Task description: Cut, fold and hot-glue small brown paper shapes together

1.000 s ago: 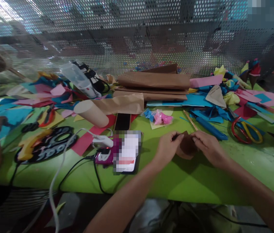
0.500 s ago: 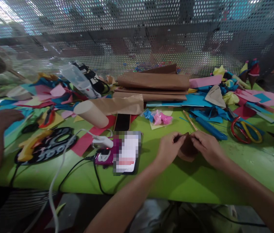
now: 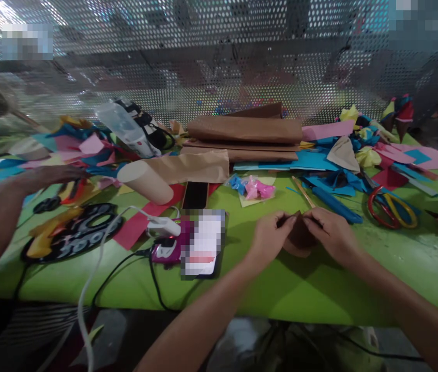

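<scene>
Between my two hands is a small piece of brown paper [image 3: 298, 238], curved or folded, held just above the green table. My left hand [image 3: 272, 235] pinches its left edge between thumb and fingers. On the opposite edge, my right hand [image 3: 329, 231] pinches it the same way, so both hands are closed on it. A pencil-like stick [image 3: 302, 191] lies just beyond my fingers. To its right rests a blue-handled tool [image 3: 337, 205]. Small pink and blue pieces in clear plastic [image 3: 253, 188] lie past my left hand.
Another person's hand [image 3: 54, 176] is at the left, near red-and-black scissors [image 3: 73, 191]. A phone [image 3: 205, 245], a purple power strip [image 3: 168, 250] and cables lie left of my arms. Rolled brown paper [image 3: 244, 129] is at the back; red-and-yellow scissors [image 3: 391, 209] lie right.
The other person's hand at the left has moved rightward and away, toward the scissors and coloured paper. My hands and the brown paper have hardly moved.
</scene>
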The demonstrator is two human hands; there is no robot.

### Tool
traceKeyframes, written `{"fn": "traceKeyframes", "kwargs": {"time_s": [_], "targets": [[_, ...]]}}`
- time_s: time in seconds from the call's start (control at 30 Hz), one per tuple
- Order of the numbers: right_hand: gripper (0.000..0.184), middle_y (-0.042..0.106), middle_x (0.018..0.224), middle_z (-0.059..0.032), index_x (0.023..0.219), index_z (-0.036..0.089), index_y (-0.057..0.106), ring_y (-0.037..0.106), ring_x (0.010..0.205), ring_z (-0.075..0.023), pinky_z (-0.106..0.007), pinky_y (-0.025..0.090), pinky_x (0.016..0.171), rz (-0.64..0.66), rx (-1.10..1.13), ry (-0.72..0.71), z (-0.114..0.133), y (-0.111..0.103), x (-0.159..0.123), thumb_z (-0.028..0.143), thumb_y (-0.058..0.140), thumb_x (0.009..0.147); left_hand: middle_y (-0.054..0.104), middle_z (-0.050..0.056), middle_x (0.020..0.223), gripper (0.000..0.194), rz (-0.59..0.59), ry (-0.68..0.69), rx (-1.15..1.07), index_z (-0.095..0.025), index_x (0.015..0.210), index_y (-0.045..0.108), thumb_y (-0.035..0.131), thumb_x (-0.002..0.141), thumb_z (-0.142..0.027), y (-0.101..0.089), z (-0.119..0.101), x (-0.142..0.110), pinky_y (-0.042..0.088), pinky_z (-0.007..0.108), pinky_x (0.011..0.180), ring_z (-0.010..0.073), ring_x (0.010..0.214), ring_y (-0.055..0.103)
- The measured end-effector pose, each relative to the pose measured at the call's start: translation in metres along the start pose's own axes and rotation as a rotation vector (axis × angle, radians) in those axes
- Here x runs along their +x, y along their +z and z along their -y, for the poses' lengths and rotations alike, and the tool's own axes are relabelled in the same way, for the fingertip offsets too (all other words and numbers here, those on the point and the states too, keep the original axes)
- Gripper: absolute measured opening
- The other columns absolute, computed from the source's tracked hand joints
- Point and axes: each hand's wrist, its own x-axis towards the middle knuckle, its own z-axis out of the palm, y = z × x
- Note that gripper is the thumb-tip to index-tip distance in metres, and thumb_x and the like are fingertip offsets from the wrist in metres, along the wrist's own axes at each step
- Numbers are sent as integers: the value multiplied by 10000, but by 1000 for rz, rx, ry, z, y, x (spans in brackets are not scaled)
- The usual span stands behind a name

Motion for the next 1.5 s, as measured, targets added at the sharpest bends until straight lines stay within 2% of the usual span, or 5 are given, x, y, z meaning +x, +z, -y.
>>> {"fn": "traceKeyframes", "kwargs": {"time_s": [0.33, 0.7, 1.03, 1.23, 1.5], "targets": [[185, 721, 872, -57, 894, 223, 662, 660, 796, -221, -329, 456, 713, -115, -21, 9, -6, -8, -1, 302, 520, 984, 684, 12, 767, 189, -36, -32, -51, -161, 806, 678, 617, 918, -300, -6, -5, 1, 429, 267, 683, 158, 746, 595], [148, 755, 856, -37, 916, 227, 714, 677, 752, -214, -314, 478, 653, -26, 98, 50, -5, -4, 1, 357, 643, 920, 711, 18, 820, 144, -30, -11, -13, -167, 824, 667, 608, 920, -257, -5, -7, 1, 434, 265, 697, 160, 773, 613], [124, 720, 849, -35, 868, 215, 658, 651, 753, -202, -305, 453, 656, -24, 14, 20, -4, -5, 1, 201, 540, 903, 714, 10, 813, 168, -26, -8, 3, -172, 819, 669, 606, 927, -285, -4, -6, 0, 431, 262, 691, 165, 773, 621], [164, 728, 854, -37, 930, 218, 672, 665, 755, -196, -302, 488, 667, -5, 144, 35, -4, -5, -1, 295, 533, 968, 707, 10, 804, 175, -34, 11, 0, -173, 820, 672, 601, 931, -288, -6, -5, 1, 433, 264, 695, 165, 775, 613], [85, 712, 818, -26, 853, 216, 647, 644, 738, -199, -308, 434, 653, -4, 31, 40, 1, -1, -1, 239, 592, 914, 732, 21, 846, 167, -20, 0, 39, -172, 844, 689, 606, 937, -283, -3, -7, -1, 433, 272, 699, 167, 781, 634]]}}
